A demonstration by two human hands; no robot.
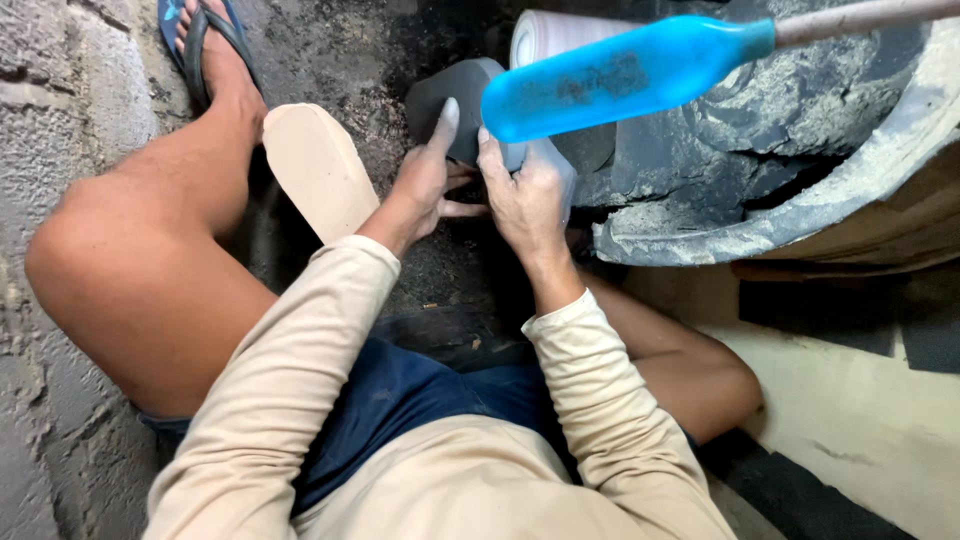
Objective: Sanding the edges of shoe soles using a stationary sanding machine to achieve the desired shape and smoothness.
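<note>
**Both hands on the grey slab**

The person sits on the floor, knees apart, both hands closed round a grey slab point(470, 100) held up on edge just ahead of the knees, close against the rim of the tub point(800, 215) of grey mix on the right. The left hand point(430, 180) grips its near face, thumb raised along the edge, fingers curled below. The right hand point(530, 195) wraps the right side, over something pale that I cannot make out. A blue handle point(620, 75) on a wooden shaft crosses just above the hands, not touching them. A tan sole point(320, 170) lies by the left knee.

To do this well, I judge the grip should stay even on both sides, thumbs clear of the working edge, and the slab kept away from the handle overhead.
</note>
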